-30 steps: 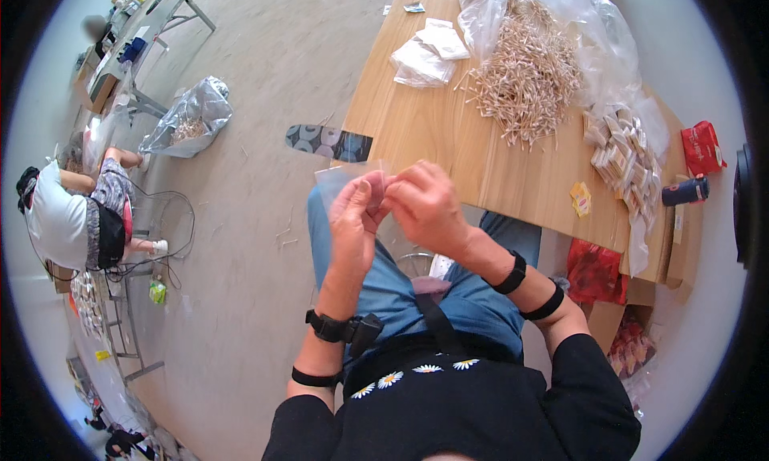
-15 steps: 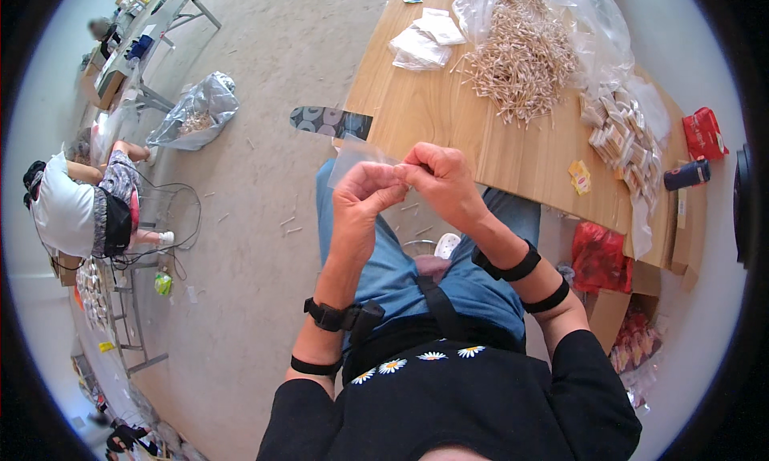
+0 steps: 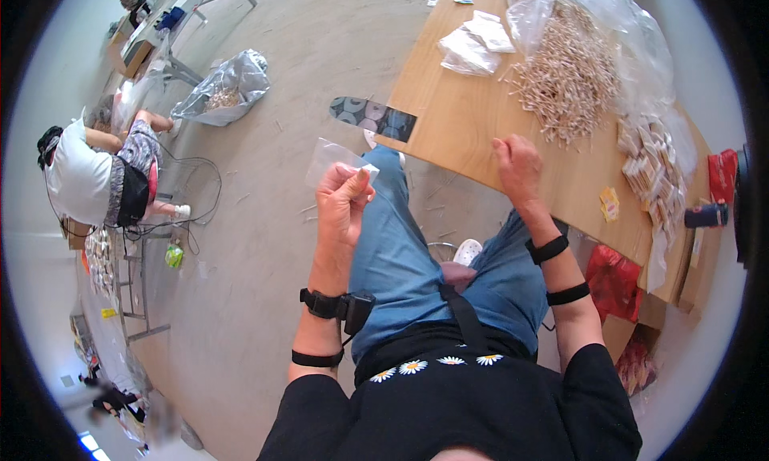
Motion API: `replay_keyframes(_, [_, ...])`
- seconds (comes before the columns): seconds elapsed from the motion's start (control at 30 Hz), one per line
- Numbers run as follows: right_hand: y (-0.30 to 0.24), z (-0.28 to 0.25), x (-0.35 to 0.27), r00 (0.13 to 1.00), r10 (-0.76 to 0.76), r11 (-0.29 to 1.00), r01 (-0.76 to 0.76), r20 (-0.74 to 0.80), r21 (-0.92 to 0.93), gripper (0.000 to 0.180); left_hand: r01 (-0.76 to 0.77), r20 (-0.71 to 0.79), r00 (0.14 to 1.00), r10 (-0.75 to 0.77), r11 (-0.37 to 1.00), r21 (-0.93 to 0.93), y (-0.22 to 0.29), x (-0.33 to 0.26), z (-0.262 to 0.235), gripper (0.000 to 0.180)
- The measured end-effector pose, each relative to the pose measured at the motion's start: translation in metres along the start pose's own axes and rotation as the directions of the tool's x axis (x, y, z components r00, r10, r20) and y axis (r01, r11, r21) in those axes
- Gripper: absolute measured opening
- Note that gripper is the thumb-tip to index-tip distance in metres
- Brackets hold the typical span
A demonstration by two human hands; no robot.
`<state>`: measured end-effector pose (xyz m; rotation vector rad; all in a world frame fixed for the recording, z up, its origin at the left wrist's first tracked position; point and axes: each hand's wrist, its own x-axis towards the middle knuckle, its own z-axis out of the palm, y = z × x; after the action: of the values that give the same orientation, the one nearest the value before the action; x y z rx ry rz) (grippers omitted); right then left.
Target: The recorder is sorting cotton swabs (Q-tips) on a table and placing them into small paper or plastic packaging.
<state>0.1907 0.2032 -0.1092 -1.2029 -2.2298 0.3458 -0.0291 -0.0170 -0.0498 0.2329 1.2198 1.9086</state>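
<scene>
Head view: right hand (image 3: 521, 173), grip unclear, has moved right to the table (image 3: 448, 116), leaving left hand (image 3: 343, 203) alone pinching the bag (image 3: 325, 158).

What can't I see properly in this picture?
All in the head view:
Small clear plastic bag: partly hidden by the left hand.
Right hand: its curled fingers hide whether it holds anything.
Large clear plastic bag: cut off by the top edge.
Top-left co-worker: too small.
</scene>
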Motion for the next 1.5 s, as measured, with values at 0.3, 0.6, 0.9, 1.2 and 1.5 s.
replay_keyframes(0.3, [0.016, 0.011, -0.006, 1.0, -0.028, 0.988, 0.027, -0.003, -0.152, 0.023, -0.027, -0.151, 0.989, 0.013, 0.995, -0.091, 0.011, 0.043, -0.048, 0.028])
replay_keyframes(0.6, [0.019, 0.01, -0.007, 1.0, -0.02, 0.988, 0.021, 0.007, -0.152, 0.022, -0.08, -0.447, 0.891, 0.082, 0.997, 0.023, 0.011, 0.137, -0.09, 0.028])
replay_keyframes(0.9, [0.021, 0.01, -0.006, 0.999, -0.025, 0.986, 0.028, 0.022, -0.162, 0.023, -0.047, -0.511, 0.854, 0.097, 0.993, 0.109, -0.006, 0.185, -0.082, 0.032])
replay_keyframes(1.2, [0.018, 0.008, -0.005, 0.999, -0.043, 0.988, 0.046, 0.024, -0.147, 0.023, -0.083, -0.481, 0.866, 0.133, 0.989, 0.124, -0.011, 0.192, -0.067, 0.028])
replay_keyframes(1.5, [0.017, 0.007, -0.006, 0.999, -0.035, 0.988, 0.038, 0.025, -0.151, 0.021, -0.133, -0.454, 0.862, 0.226, 0.965, 0.228, -0.014, 0.191, -0.055, 0.025])
